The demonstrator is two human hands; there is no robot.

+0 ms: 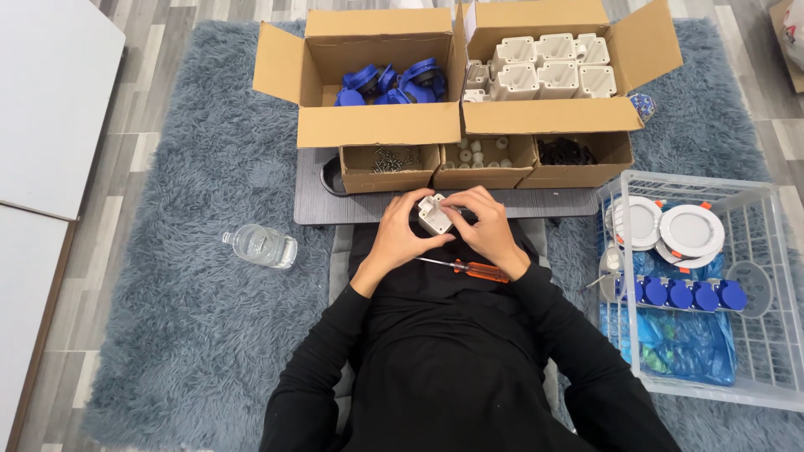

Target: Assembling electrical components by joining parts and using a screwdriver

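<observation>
Assembly mid-unit, as we read it: both hands are on one small white square plastic housing, held just above the lap, in front of the row of small boxes. Left hand cups it from below and behind, fingers wrapped around the body; right hand pinches at its top edge, fingertips working something too small for us to tell. Orange-handled screwdriver lies on the lap under the wrists, touched by neither hand, so we judge no screw is being driven on this unit right now. Stock left: open cardboard box of blue round plastic parts, open cardboard box of white square housings nearly full, three small cardboard boxes with metal screws, small white round pieces and black bits. Done side: clear plastic crate at right holds a row of blue-capped pieces and white round discs. We judge most of the batch remains.
</observation>
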